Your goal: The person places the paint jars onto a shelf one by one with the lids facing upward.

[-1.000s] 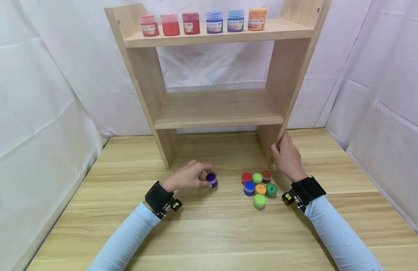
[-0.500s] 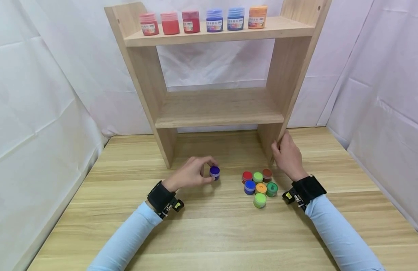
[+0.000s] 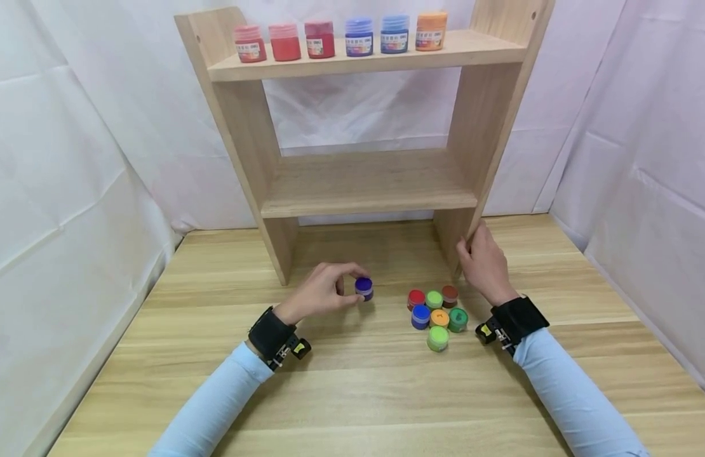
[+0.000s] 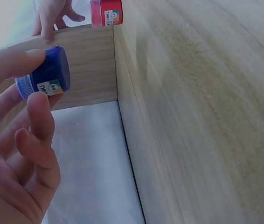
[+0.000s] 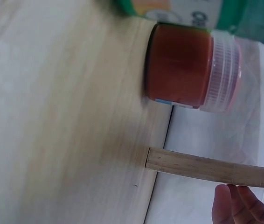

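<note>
My left hand (image 3: 318,292) pinches a small dark blue paint jar (image 3: 364,287) between thumb and fingers, in front of the shelf's lower opening. In the left wrist view the jar (image 4: 52,72) tilts, its base apart from the tabletop. At the right, my right hand (image 3: 485,263) grips the lower part of the wooden shelf's side panel (image 3: 481,152); the right wrist view shows its fingers (image 5: 241,205) against the panel's edge. Between the hands stands a cluster of paint jars with red, light green, brown, blue, orange and green (image 3: 458,319) lids.
Along the top board (image 3: 364,60) stand several larger paint jars in red, blue and orange. Below it are a middle board (image 3: 369,184) and the wooden tabletop (image 3: 341,400). White cloth (image 3: 61,158) hangs around the back and sides.
My left hand has moved the dark blue jar forward and slightly right, toward the shelf's lower opening. My right hand stays at the side panel, and the jar cluster has not moved.
</note>
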